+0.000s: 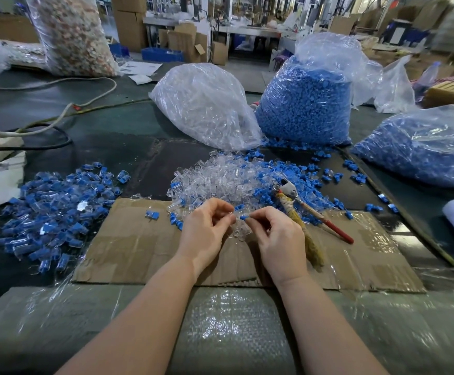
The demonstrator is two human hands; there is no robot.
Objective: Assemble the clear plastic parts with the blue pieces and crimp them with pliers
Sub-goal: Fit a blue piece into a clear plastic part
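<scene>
No text, label, brand or number is legible anywhere.

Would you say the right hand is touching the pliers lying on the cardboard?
Apart. The head view shows the right hand pinching a blue piece, with cardboard visible between it and the pliers.

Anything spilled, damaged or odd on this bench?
Yes. Loose blue pieces lie spilled around the foot of the middle blue bag. The pliers have mismatched handles: one wrapped in frayed tan binding, one red. The cardboard mat is torn along its near edge. The hands are busy assembling.
</scene>
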